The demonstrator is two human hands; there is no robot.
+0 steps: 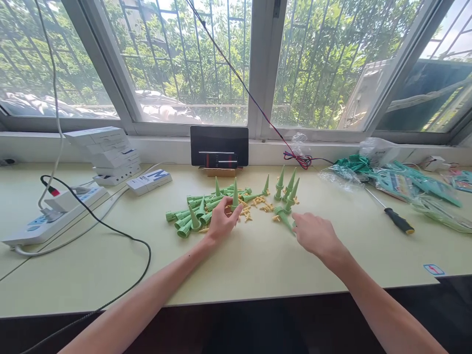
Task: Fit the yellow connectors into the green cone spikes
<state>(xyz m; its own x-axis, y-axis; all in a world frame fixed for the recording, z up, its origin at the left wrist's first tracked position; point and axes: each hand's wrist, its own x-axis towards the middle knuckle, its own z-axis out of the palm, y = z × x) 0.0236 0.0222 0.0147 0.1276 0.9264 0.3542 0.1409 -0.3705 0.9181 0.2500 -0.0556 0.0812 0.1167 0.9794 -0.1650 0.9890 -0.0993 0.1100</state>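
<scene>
My left hand (222,217) has its fingers closed around the base of a green plastic cone spike (235,193), which points upward. On the right, my right hand (316,234) is closed at the pointed end of another green spike (283,216), tilted low over the table with its collar facing away from me. Several assembled spikes (279,184) stand upright just beyond it. Left of my left hand lies a heap of green tubes (183,229), with a few cones standing among them. Small yellow plastic pieces (248,212) are scattered between my hands.
A tablet (219,142) leans against the window sill. White boxes (114,156) and a power strip (55,216) with cables occupy the left side. To the right lie a screwdriver (398,220) and teal plastic packages (401,179). The table's front edge (258,299) is close to me.
</scene>
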